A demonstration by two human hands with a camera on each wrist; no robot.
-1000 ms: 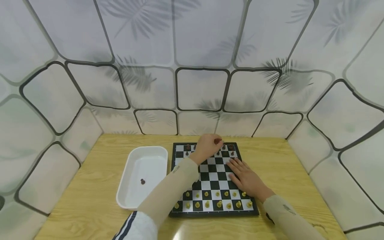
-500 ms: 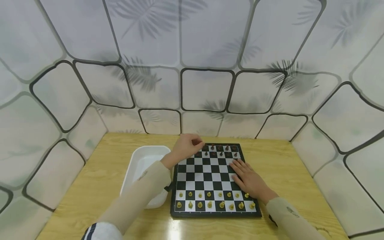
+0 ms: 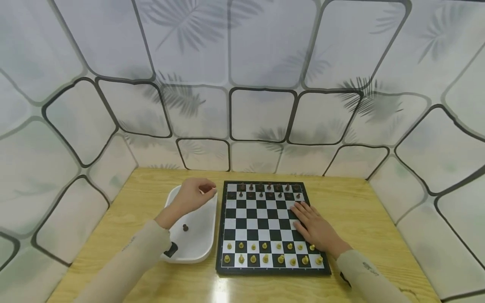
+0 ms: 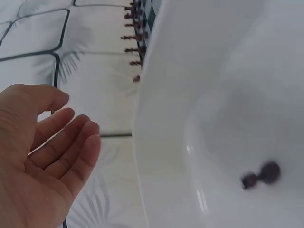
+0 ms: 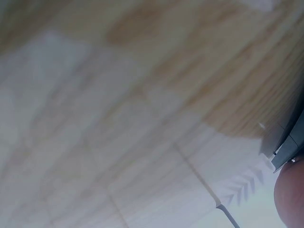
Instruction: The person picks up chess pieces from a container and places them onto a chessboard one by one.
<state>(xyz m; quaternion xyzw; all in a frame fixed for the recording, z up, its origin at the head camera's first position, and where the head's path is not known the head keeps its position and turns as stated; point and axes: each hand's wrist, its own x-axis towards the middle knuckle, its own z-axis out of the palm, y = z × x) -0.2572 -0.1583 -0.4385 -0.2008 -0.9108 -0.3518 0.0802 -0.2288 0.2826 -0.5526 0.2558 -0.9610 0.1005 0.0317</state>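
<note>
My left hand (image 3: 192, 195) hovers over the far part of a white tray (image 3: 213, 244). In the left wrist view its fingers curve loosely, with nothing between them. A single dark brown chess piece (image 3: 185, 227) lies on its side in the tray, below that hand. My right hand (image 3: 314, 229) rests flat on the right side of a black-and-white chessboard (image 3: 251, 213), fingers extended. Dark pieces (image 3: 269, 186) stand in two rows at the board's far end. Yellow pieces (image 3: 265, 258) stand in two rows at the near end.
A light wooden table (image 3: 125, 219) bears the tray on the left and the board to its right, with a narrow gap between them. A patterned wall covering (image 3: 257, 113) rises behind the table and at both sides.
My left hand has moved left from the board's far dark rows to above the tray, uncovering the far-left pieces. The right hand stays on the board.
</note>
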